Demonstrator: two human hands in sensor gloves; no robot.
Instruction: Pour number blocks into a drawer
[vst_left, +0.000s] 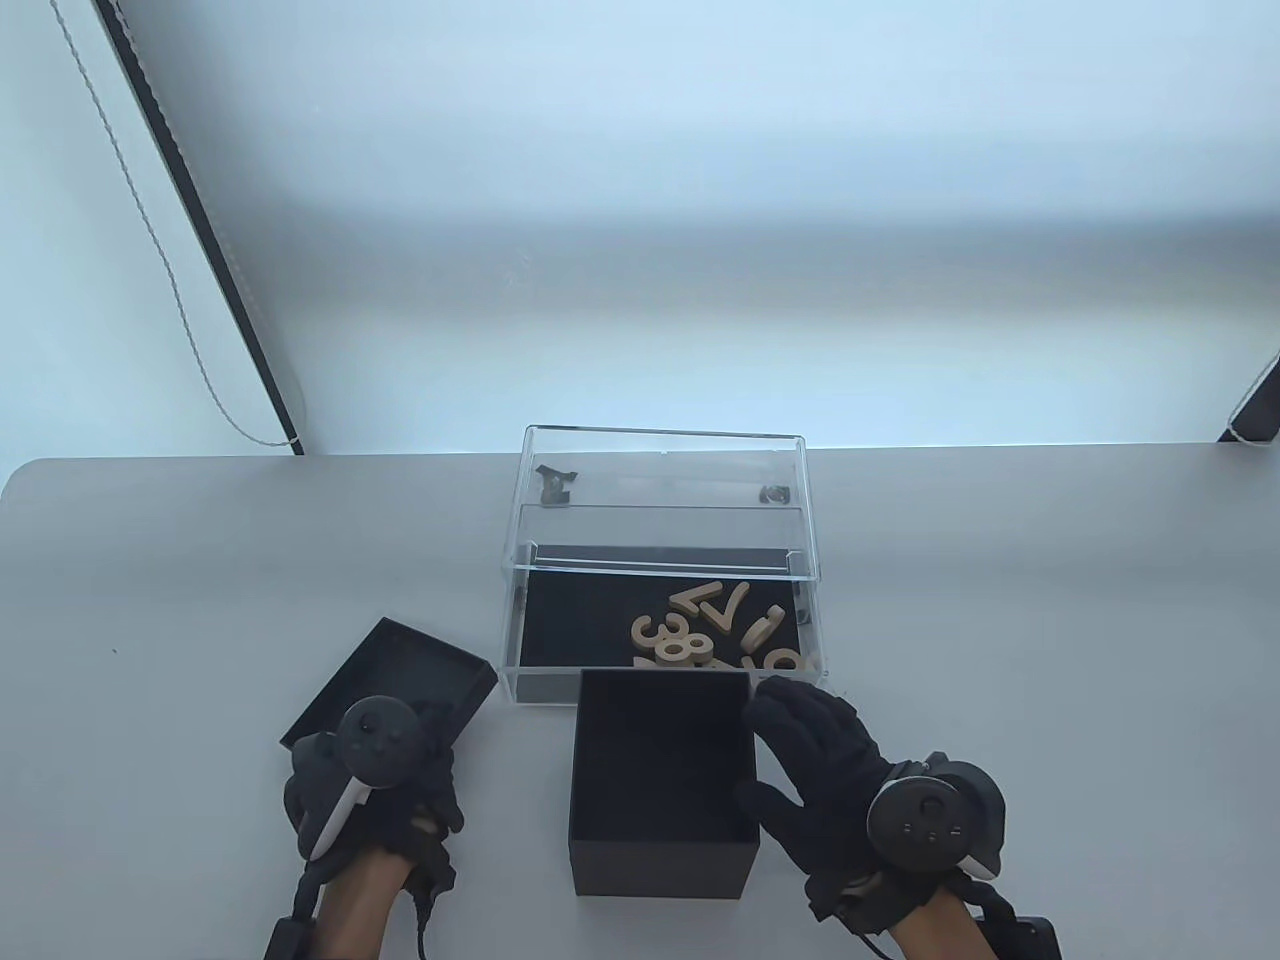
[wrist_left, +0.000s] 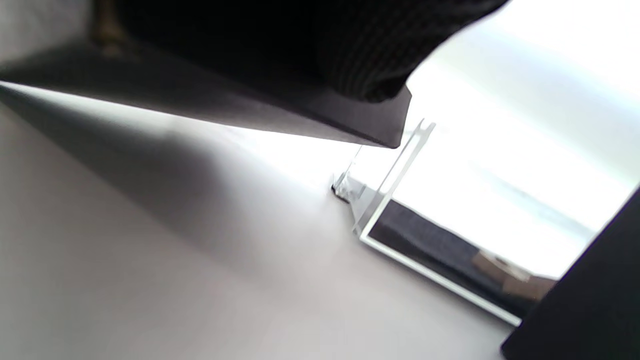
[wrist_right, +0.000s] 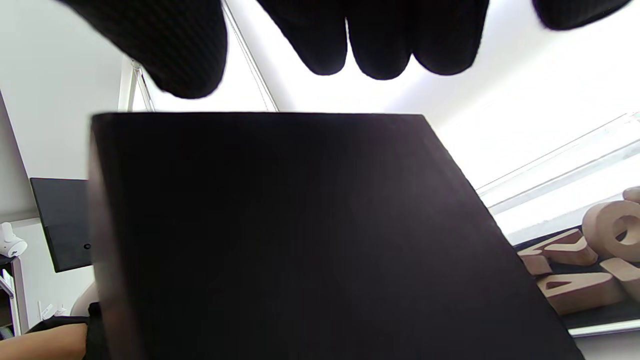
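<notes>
Several wooden number blocks (vst_left: 715, 635) lie in the pulled-out clear drawer (vst_left: 508, 640) with a black floor. A black open box (vst_left: 660, 780) stands upright on the table just in front of the drawer; its inside looks dark and empty. My right hand (vst_left: 790, 750) is at the box's right wall with fingers spread. In the right wrist view its fingers (wrist_right: 380, 35) hang above the box (wrist_right: 300, 240) without touching it, and blocks (wrist_right: 575, 280) show at the right. My left hand (vst_left: 380, 770) holds the near end of the black lid (vst_left: 400, 670), which is tilted off the table (wrist_left: 250, 110).
The clear acrylic case (vst_left: 665, 470) that holds the drawer stands behind it near the table's far edge. The grey table (vst_left: 200, 600) stretches left and right. A cord (vst_left: 160, 250) hangs by the wall at the back left.
</notes>
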